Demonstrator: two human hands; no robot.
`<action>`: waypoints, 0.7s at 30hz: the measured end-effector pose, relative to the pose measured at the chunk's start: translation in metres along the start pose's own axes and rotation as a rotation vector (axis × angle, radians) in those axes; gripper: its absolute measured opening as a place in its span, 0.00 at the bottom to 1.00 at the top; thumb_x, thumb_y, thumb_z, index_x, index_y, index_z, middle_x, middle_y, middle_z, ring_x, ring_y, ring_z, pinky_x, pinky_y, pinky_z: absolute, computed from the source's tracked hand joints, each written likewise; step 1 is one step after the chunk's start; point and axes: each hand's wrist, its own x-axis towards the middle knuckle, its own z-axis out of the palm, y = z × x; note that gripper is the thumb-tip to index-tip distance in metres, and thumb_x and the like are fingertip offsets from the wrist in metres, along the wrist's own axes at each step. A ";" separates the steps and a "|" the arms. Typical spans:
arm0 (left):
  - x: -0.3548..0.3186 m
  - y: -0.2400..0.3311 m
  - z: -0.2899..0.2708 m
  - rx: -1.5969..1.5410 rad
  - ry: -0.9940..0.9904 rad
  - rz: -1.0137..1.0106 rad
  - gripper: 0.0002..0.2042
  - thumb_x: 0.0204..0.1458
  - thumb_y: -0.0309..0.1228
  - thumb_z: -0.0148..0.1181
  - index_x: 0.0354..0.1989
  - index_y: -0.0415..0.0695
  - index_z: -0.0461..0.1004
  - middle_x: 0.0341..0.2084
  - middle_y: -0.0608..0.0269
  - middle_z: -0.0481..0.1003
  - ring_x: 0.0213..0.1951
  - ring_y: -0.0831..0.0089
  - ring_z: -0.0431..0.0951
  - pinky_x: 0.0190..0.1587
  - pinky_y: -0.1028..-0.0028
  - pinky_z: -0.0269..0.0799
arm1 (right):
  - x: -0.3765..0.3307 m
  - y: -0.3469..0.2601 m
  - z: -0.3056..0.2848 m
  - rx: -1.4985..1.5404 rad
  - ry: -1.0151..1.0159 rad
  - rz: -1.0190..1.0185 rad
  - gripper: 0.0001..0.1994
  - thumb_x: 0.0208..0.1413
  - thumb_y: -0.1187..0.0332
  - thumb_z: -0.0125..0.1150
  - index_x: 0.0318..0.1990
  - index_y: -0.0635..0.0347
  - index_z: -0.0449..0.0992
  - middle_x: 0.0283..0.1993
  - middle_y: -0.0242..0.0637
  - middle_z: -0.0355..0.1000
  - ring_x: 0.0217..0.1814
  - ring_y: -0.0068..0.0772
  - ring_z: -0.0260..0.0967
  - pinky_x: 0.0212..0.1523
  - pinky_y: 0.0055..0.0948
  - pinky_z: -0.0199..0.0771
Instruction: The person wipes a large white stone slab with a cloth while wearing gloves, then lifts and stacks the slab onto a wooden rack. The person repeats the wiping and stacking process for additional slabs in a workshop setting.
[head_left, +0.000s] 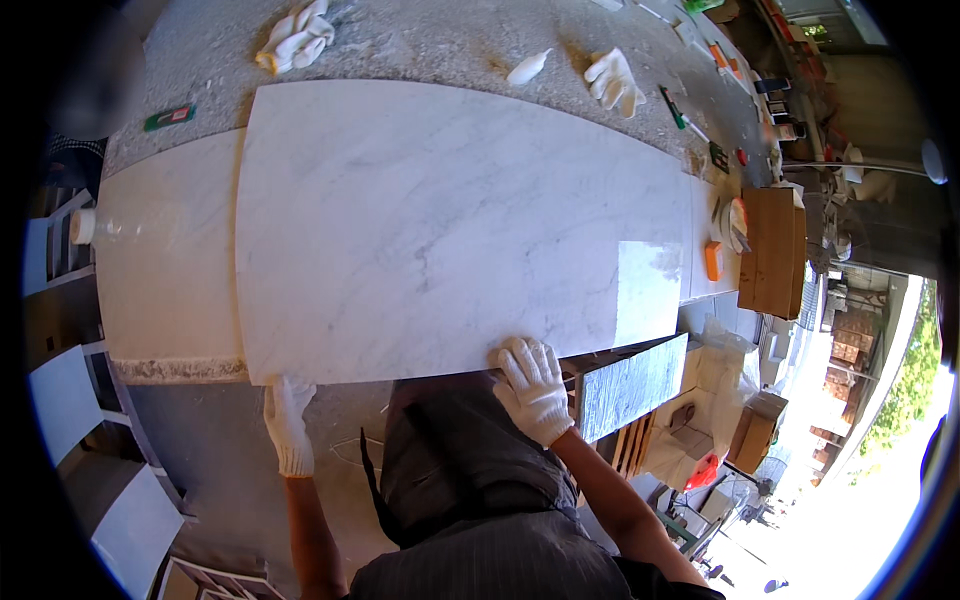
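Worktop of dusty, speckled grey stone (420, 60) spreads behind at twelve o'clock. Before it, a white, grey-veined, marble-like slab (430, 220) lies flat at the centre, one long edge toward six o'clock, presumably for easy reach. A plain off-white slab (170, 270) shows at nine o'clock, probably helping support it. At three o'clock a brown cardboard box (772, 250) stands apart. At five o'clock the white-gloved right hand (533, 392) rests nearly flat over the edge, fingers slightly parted, grasping nothing, likely steadying. The white-gloved left hand (291, 410) meets the seven-o'clock corner; its fingertips are obscured, so I cannot tell whether it grips.
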 end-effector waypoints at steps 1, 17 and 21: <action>-0.001 0.001 0.002 0.001 0.011 0.039 0.21 0.65 0.41 0.49 0.55 0.33 0.69 0.38 0.55 0.76 0.40 0.68 0.79 0.47 0.66 0.78 | -0.001 -0.001 -0.002 -0.022 -0.024 0.014 0.24 0.49 0.65 0.63 0.55 0.62 0.70 0.61 0.47 0.64 0.64 0.55 0.60 0.64 0.50 0.59; 0.009 0.004 -0.009 0.074 -0.059 0.018 0.16 0.63 0.40 0.54 0.41 0.36 0.74 0.31 0.59 0.76 0.32 0.71 0.79 0.39 0.69 0.80 | 0.052 0.108 -0.025 -0.247 0.098 0.137 0.26 0.61 0.56 0.54 0.65 0.55 0.65 0.69 0.47 0.59 0.71 0.53 0.55 0.69 0.49 0.55; 0.011 0.007 -0.007 0.077 -0.037 -0.016 0.17 0.62 0.42 0.56 0.40 0.36 0.74 0.28 0.61 0.75 0.29 0.72 0.78 0.36 0.70 0.80 | 0.087 0.190 -0.075 -0.136 -0.046 0.594 0.38 0.62 0.47 0.48 0.74 0.46 0.43 0.59 0.58 0.68 0.57 0.60 0.69 0.54 0.53 0.69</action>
